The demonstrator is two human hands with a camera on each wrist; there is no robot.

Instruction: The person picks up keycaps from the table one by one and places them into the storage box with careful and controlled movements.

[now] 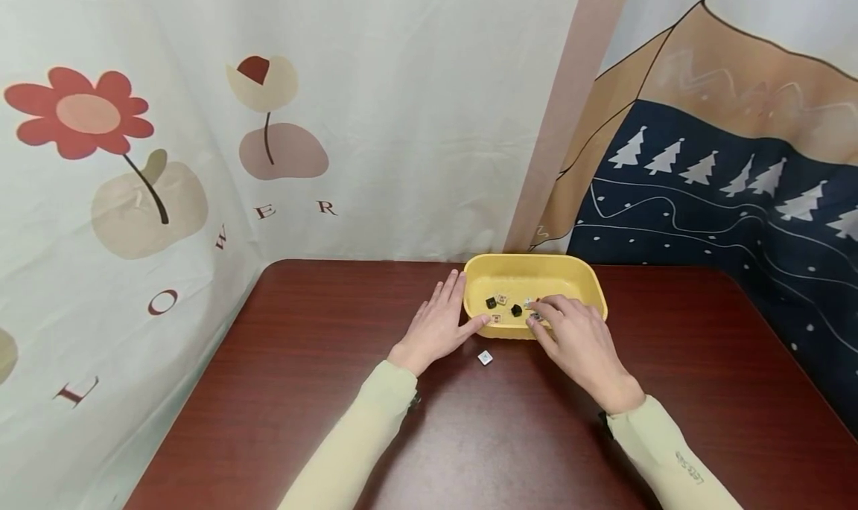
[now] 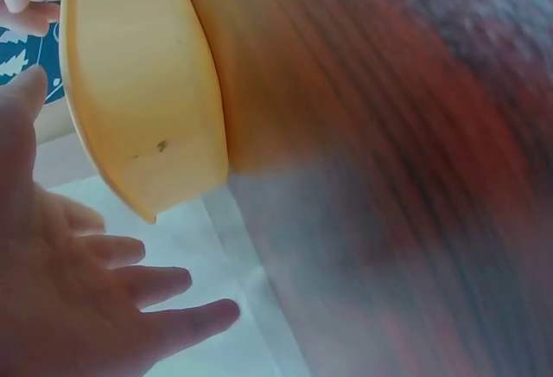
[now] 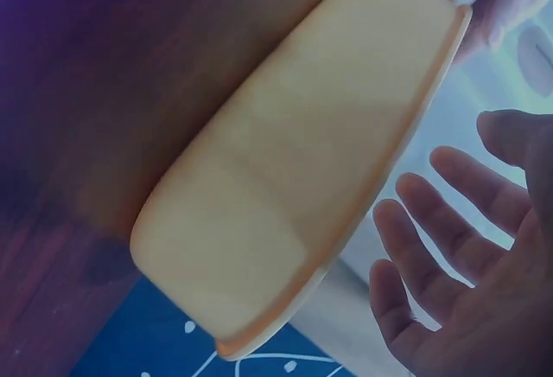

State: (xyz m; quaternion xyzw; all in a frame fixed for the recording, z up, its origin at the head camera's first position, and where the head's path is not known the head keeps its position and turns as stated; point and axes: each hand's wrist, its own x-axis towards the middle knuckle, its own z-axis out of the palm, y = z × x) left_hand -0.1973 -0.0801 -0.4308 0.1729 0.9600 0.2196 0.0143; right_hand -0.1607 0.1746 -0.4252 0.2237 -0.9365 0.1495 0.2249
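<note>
A yellow plastic basin (image 1: pixel 523 268) stands at the back of the table, holding several small cubes. Among them are a black cube (image 1: pixel 491 302), a second black cube (image 1: pixel 516 310) and a pale cube (image 1: pixel 496 319). My left hand (image 1: pixel 434 330) is at the basin's left end, fingers straight and thumb near the front rim. Over the basin's right part reaches my right hand (image 1: pixel 585 346), its thumb and fingers apart near the cubes. In the right wrist view its fingers (image 3: pixel 445 230) are loosely bent, with nothing seen between them. A white cube (image 1: pixel 485 357) lies on the table before the basin.
The dark red-brown table (image 1: pixel 322 331) reaches back to a printed curtain (image 1: pixel 402 123) with flowers and letters. At the right hangs a cloth (image 1: pixel 697 190) with white trees on dark blue.
</note>
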